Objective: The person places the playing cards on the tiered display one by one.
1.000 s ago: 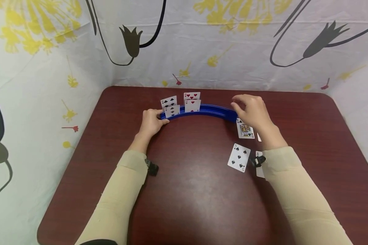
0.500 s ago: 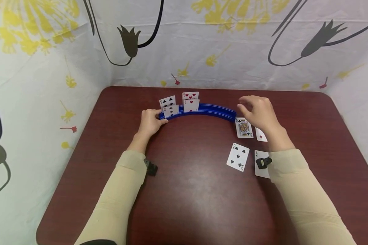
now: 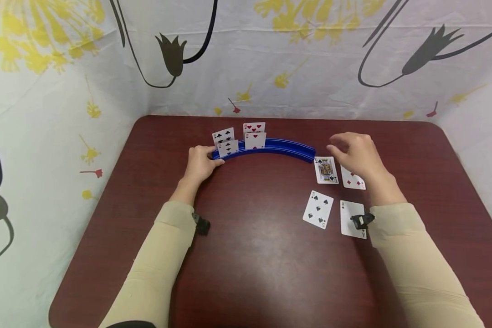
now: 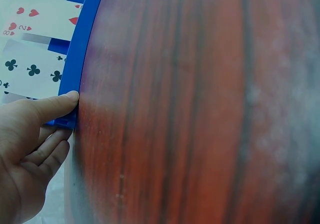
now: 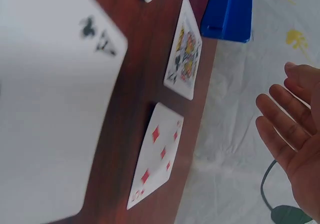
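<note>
A curved blue card holder (image 3: 289, 146) lies toward the back of the table. My left hand (image 3: 201, 163) grips its left end, thumb on the near edge. Two club cards (image 3: 228, 148) stand overlapped in the holder beside that hand, and two heart cards (image 3: 255, 140) stand to their right. In the left wrist view the thumb rests against the blue edge, the other fingers below. My right hand (image 3: 358, 152), fingers loosely bent and holding nothing, hovers beyond the holder's right end. Under it lie a king of clubs (image 3: 326, 170) and a partly covered five of diamonds (image 3: 352, 179).
A five of spades (image 3: 318, 209) lies face up on the dark red table (image 3: 254, 237). To its right, an ace (image 3: 350, 218) is partly covered by the right wrist's camera (image 3: 361, 221). Patterned white cloth (image 3: 213, 82) hangs behind the table and along its sides.
My right hand has moved right, away from the holder's end, uncovering the king and more of the five of diamonds and the ace. My left hand keeps its grip.
</note>
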`<state>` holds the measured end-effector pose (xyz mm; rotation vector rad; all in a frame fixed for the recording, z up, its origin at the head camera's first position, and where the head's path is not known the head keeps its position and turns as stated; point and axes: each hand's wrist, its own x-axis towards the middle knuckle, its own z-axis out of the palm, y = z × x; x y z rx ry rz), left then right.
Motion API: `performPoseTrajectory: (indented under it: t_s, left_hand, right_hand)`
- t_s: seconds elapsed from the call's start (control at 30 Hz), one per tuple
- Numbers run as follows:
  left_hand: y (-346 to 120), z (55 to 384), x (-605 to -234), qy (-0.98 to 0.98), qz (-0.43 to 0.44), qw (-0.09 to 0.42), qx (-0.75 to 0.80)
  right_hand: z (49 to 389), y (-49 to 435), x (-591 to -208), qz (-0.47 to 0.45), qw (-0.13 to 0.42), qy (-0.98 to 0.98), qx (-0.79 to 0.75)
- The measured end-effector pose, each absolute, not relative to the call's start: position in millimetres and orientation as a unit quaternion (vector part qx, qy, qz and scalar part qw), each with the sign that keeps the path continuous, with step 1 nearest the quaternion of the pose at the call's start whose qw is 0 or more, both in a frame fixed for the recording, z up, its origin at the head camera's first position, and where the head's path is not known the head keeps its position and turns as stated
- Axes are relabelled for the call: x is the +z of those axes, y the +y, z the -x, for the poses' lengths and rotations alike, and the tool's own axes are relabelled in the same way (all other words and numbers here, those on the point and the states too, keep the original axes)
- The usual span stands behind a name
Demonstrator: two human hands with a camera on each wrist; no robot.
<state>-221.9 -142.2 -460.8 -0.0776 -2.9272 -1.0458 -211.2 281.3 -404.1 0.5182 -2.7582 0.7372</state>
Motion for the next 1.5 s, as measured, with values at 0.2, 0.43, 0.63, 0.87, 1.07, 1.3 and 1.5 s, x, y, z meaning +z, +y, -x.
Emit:
performPoseTrajectory:
  t_s: [0.2, 0.43, 0.63, 0.87, 1.07, 1.3, 1.5]
  left_hand:
    - [-141.9, 220.5, -458.5, -0.941, 0.024, 0.017, -0.338]
    - [-142.4, 220.0, -457.5, -0.94, 0.023, 0.013, -0.339]
    - [-142.4, 220.2, -458.1, -0.94, 0.022, 0.013, -0.341]
    - [-141.8, 220.3, -457.2, -0.939, 0.032, 0.029, -0.341]
    - [-141.4, 220.2, -458.2, -0.94, 0.035, 0.032, -0.337]
    - [-141.1, 220.4, -456.8, -0.94, 0.032, 0.027, -0.338]
    - [-141.2, 221.6, -456.9, -0.941, 0.031, 0.022, -0.338]
  right_hand:
    - [207.5, 292.5, -406.4, -0.166, 0.096, -0.949, 0.251]
    - [203.6, 307.2, -410.0, -0.158, 0.081, -0.952, 0.249]
    - [199.0, 319.9, -414.9, -0.149, 0.055, -0.958, 0.237]
    - [197.5, 332.3, -419.3, -0.133, 0.021, -0.965, 0.226]
    - [194.8, 338.4, -422.5, -0.124, -0.031, -0.969, 0.213]
    - [194.3, 345.2, -427.8, -0.117, -0.081, -0.97, 0.199]
    - [195.1, 348.3, -430.2, -0.125, -0.11, -0.967, 0.192]
